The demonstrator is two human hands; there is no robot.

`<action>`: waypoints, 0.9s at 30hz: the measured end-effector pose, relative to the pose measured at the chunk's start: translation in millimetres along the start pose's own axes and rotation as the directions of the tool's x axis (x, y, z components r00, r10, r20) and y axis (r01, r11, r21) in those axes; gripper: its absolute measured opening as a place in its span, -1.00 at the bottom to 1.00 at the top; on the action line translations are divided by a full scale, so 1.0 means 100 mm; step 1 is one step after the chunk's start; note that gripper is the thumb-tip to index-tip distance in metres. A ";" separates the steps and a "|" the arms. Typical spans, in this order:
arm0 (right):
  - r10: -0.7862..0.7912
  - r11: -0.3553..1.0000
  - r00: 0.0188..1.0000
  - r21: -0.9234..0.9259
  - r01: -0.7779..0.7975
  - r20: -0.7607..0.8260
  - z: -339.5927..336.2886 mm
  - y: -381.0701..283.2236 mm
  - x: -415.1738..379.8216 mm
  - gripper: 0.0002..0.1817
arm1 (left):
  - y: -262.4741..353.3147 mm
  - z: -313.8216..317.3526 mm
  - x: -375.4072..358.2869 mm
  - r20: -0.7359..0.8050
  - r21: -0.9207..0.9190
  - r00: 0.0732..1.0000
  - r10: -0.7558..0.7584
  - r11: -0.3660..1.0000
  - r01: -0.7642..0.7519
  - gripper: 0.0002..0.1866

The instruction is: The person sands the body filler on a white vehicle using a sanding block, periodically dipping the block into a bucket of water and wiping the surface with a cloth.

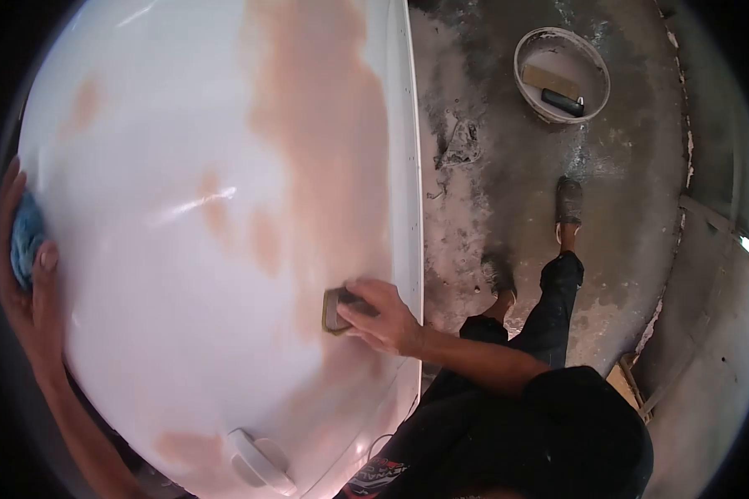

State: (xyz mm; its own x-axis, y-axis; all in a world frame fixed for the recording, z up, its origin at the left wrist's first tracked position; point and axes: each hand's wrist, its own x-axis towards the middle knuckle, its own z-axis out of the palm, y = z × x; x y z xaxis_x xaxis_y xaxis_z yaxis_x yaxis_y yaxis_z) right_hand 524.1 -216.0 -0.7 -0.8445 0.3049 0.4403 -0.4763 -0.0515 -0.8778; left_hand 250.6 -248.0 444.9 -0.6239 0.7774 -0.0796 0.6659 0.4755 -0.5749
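A white car door panel (158, 299) with pinkish-brown patches fills the left half of the head view. My right hand (389, 318) is closed around a dark sanding block (334, 311), which lies against the panel at the lower end of the largest patch. At the panel's far left edge my left hand (45, 324) curls around a crumpled blue cloth (27, 237), with the thumb and fingers on either side of it. A white door handle (260, 462) sticks out near the bottom of the panel.
On the wet, stained floor (491, 208) stands a round bucket (518, 87) holding cloudy liquid, a tan block (549, 81) and a black object (562, 102). A crumpled scrap (462, 143) lies near the panel's right edge. My shoe (568, 200) is below the bucket. A wall runs along the right.
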 end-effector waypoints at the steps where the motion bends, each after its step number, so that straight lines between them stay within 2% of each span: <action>1: -0.027 0.999 1.000 -0.020 0.027 -0.001 -0.01 0.06 0.03 -0.27 | -0.02 -0.02 -0.03 0.008 0.004 1.000 -0.004 1.000 0.004 -0.26; 4: -0.084 0.995 0.996 -0.056 0.084 -0.012 -0.06 0.26 0.32 -0.27 | -0.08 -0.12 -0.04 0.031 0.016 1.000 -0.005 1.000 0.004 -0.23; 9: -0.118 0.990 0.993 -0.085 0.117 -0.008 -0.28 0.86 1.28 -0.28 | -0.04 -0.23 0.00 0.100 0.028 0.995 0.006 1.000 -0.009 -0.20; 11: -0.092 0.994 0.993 -0.063 0.087 -0.071 -0.30 1.30 1.75 -0.31 | 0.06 -0.25 0.07 0.117 0.037 0.993 -0.020 0.999 0.016 -0.20; 13: -0.043 0.980 0.987 -0.198 0.011 -0.156 -0.50 1.58 2.46 -0.44 | 0.18 -0.25 0.14 0.132 0.042 0.989 -0.061 0.998 0.056 -0.21; 16: -0.109 0.983 0.968 -0.167 0.072 -0.226 -0.64 2.10 3.11 -0.43 | 0.10 -0.21 0.13 0.125 0.055 0.992 -0.024 0.998 0.017 -0.22; 21: -0.137 0.980 0.967 -0.174 0.100 -0.216 -0.79 2.10 3.19 -0.42 | 0.12 -0.28 0.18 0.187 0.044 0.982 -0.021 0.999 0.013 -0.24; 22: -0.122 0.988 0.968 -0.124 0.097 -0.221 -0.80 2.04 3.16 -0.37 | 0.08 -0.25 0.14 0.162 -0.015 0.987 -0.003 1.000 0.005 -0.22; 25: 0.066 0.987 0.975 -0.130 -0.095 -0.212 -0.62 1.74 2.76 -0.30 | 0.03 -0.26 0.02 0.131 -0.024 0.991 -0.025 0.999 0.029 -0.15; 26: 0.170 0.985 0.981 0.033 -0.167 -0.097 -0.48 1.61 2.38 -0.29 | 0.04 -0.25 0.01 0.107 -0.050 0.994 -0.034 0.998 0.040 -0.13; 27: 0.216 0.972 0.976 0.101 -0.212 -0.026 -0.35 1.45 1.97 -0.30 | 0.02 -0.23 -0.07 0.073 -0.055 0.994 -0.078 0.995 0.082 -0.14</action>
State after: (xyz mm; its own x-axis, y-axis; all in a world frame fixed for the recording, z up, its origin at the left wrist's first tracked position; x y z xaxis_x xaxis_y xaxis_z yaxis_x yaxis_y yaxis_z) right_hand 297.5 -130.1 -48.1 -0.9208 0.3109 0.2356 -0.3084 -0.2104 -0.9277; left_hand 266.4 -242.9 463.1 -0.7019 0.7061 -0.0941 0.6343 0.5595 -0.5335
